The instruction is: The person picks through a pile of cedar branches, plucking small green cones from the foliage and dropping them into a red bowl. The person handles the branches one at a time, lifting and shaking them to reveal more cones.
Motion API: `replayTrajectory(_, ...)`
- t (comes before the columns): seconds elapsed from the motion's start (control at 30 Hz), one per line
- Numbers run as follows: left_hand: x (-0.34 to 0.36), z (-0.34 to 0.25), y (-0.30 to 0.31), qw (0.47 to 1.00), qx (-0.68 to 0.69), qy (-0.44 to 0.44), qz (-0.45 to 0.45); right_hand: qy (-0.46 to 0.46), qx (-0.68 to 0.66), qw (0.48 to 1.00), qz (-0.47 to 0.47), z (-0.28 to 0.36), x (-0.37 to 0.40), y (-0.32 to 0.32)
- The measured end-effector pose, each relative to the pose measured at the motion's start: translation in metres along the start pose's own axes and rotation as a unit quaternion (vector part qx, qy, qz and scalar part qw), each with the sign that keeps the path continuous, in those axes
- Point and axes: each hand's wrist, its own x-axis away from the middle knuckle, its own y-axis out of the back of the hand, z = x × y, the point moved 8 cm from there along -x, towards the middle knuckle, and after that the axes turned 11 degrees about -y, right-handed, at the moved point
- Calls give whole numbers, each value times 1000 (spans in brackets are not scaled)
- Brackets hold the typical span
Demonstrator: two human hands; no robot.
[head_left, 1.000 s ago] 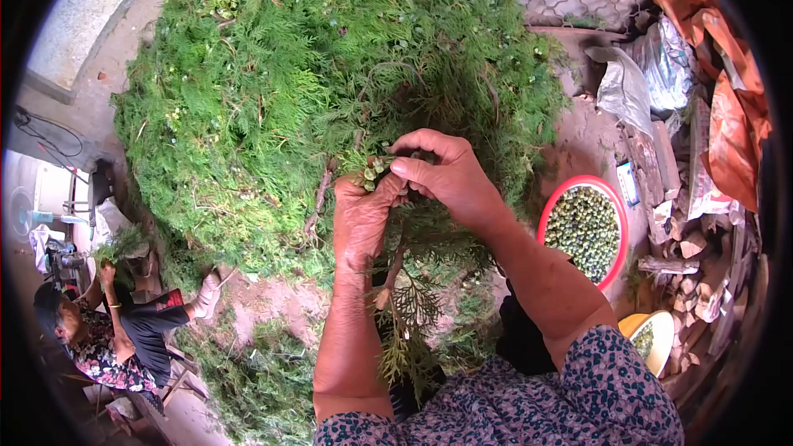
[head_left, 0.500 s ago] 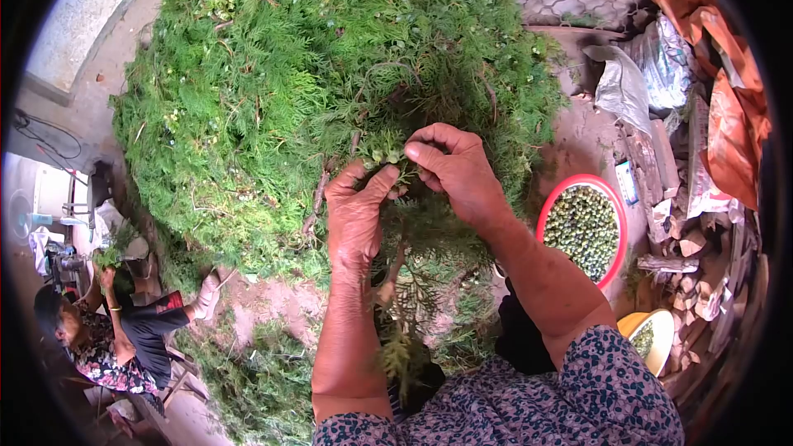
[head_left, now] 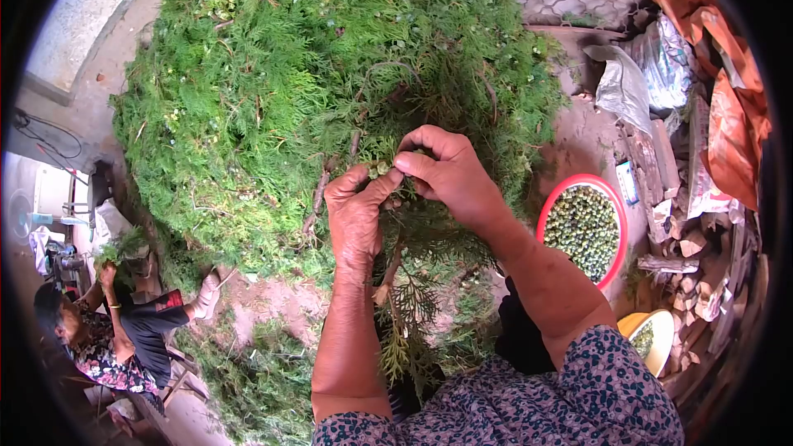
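Observation:
My left hand (head_left: 355, 211) is closed, thumb and fingers pinching a leafy evergreen branch (head_left: 403, 314) that looks like cypress and hangs down toward my lap. Small pale green cones (head_left: 381, 169) show at the left fingertips. Meeting the left thumb, my right hand (head_left: 450, 175) pinches at the same cluster; its fingertips hide the exact cone they grip. Both hands are over the near part of a big heap of green cut branches (head_left: 248, 107). To the right, a red-rimmed basin (head_left: 578, 179) holds many round green cones (head_left: 582, 231).
A yellow basin (head_left: 663, 345) with green bits stands at lower right, by stacked firewood (head_left: 690, 297). Orange sheeting (head_left: 727, 116) and plastic bags (head_left: 661, 62) lie at far right. Another person (head_left: 124, 347) sits at left, handling a sprig. Branches (head_left: 260, 372) litter the floor.
My right hand has shifted slightly left and down, its fingertips now against the left thumb. Less of the green cluster shows, and the hanging branch has swung a little.

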Motion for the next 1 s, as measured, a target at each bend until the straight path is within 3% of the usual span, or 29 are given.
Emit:
replayTrajectory(0.03,1,-4,-2,1000,-1,-1,0,1,0,1000,1,0,0,3)
replayTrajectory(0.1,6,-5,-4,998,11,43,-41,-37,-170,979,104,-6,-2,-3)
replayTrajectory(0.23,4,-5,1,996,-11,34,-87,-6,-216,974,68,2,-5,4)
replayTrajectory(0.33,-2,-4,1,999,-37,-3,-22,2,-284,957,58,8,-3,8)
replayTrajectory(0.4,-2,-6,-3,998,-63,-7,-4,44,-74,994,67,13,0,2)
replayTrajectory(0.43,-2,-4,-2,998,-63,-6,-4,44,-74,994,66,11,-1,1)
replayTrajectory(0.5,-2,-3,-5,992,-117,-25,42,216,184,957,-54,27,8,-2)
replayTrajectory(0.63,-1,-8,-8,977,-193,-46,79,226,213,948,-73,20,6,-4)
replayTrajectory(0.67,0,-10,-10,972,-212,-53,84,225,212,948,-73,20,6,-4)
replayTrajectory(0.73,0,-11,-11,967,-232,-61,89,112,86,990,-30,6,-1,-2)
replayTrajectory(0.77,0,-4,-6,977,-198,-24,75,112,86,990,-29,9,0,-1)
replayTrajectory(0.83,2,-1,-5,985,-163,12,59,-20,-62,998,24,-7,-4,0)
replayTrajectory(1.0,2,-6,-6,989,-150,12,12,14,-147,989,30,-5,-6,0)
